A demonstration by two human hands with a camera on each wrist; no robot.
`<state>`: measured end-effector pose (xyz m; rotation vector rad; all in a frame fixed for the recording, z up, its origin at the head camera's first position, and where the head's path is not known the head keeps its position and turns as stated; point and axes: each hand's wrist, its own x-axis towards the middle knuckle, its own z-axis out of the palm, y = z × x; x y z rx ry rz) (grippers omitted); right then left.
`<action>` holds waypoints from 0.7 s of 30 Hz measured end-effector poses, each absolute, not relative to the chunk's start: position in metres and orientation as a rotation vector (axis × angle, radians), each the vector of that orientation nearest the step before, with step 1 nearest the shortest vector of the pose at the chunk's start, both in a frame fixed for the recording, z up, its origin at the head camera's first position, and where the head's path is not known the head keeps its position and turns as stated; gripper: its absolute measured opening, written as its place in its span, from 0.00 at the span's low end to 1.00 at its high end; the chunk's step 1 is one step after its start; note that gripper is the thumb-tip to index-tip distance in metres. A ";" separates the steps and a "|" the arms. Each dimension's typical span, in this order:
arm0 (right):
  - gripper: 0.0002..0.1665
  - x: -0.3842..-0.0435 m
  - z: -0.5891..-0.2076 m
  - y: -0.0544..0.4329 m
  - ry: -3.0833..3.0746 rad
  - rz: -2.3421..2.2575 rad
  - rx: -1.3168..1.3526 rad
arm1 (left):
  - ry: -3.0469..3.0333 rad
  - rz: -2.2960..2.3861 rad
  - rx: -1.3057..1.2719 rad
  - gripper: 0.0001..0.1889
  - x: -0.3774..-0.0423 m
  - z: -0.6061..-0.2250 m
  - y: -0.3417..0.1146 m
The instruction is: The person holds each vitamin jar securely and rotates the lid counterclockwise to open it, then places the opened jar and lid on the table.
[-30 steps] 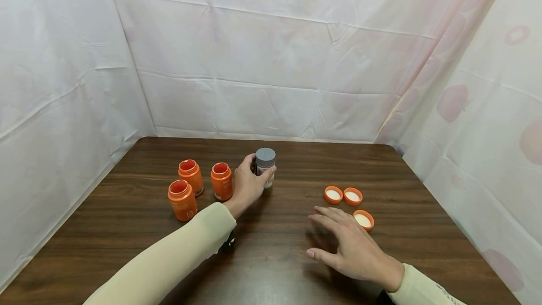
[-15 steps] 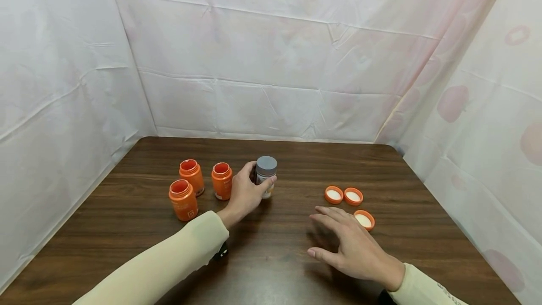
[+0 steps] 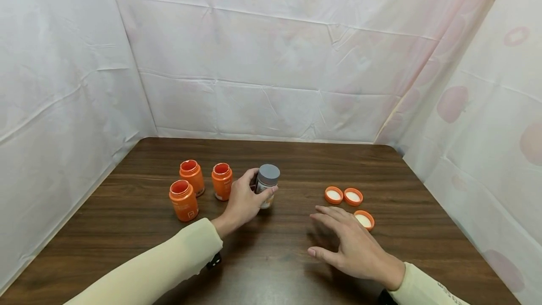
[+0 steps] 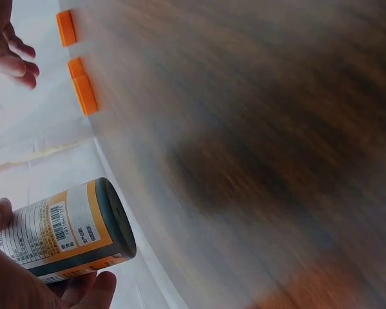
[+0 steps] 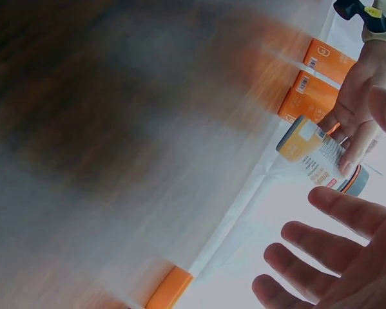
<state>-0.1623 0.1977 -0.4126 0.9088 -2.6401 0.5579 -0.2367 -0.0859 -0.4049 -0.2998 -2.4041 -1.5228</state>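
My left hand (image 3: 244, 199) grips a small bottle (image 3: 267, 186) with a grey screw cap, thumb on one side and fingers on the other. In the left wrist view the bottle's (image 4: 64, 233) label shows a barcode and an orange band, and its base is lifted off the table. The right wrist view also shows the bottle (image 5: 321, 158) held by its upper part. My right hand (image 3: 355, 246) hovers over the table with its fingers spread, holding nothing. Nearest to it is an orange cap (image 3: 364, 220), lying inside up.
Left of the bottle stand three uncapped orange bottles, a near one (image 3: 184, 201), a back one (image 3: 192, 178) and one by my left hand (image 3: 222, 181). Two more orange caps (image 3: 333, 195) lie at the right. The wooden table (image 3: 271, 276) meets white curtains (image 3: 271, 107) behind.
My left hand has drawn the grey-capped bottle nearer and slightly to the right. My right hand has stayed almost still, and the orange bottles and caps have kept their places.
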 end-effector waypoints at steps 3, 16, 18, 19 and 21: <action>0.40 -0.163 -0.413 0.197 -2.638 0.558 0.911 | -2.413 -1.511 -0.317 0.31 -0.233 -0.405 -0.087; 0.39 -0.163 -0.411 0.195 -2.643 0.594 0.898 | -2.418 -1.489 -0.430 0.30 -0.218 -0.404 -0.089; 0.39 -0.164 -0.411 0.194 -2.637 0.599 0.902 | -2.419 -1.487 -0.438 0.30 -0.216 -0.404 -0.089; 0.39 -0.164 -0.412 0.194 -2.633 0.599 0.904 | -2.418 -1.485 -0.444 0.31 -0.215 -0.405 -0.090; 0.39 -0.165 -0.412 0.194 -2.632 0.601 0.904 | -2.416 -1.481 -0.454 0.30 -0.214 -0.406 -0.090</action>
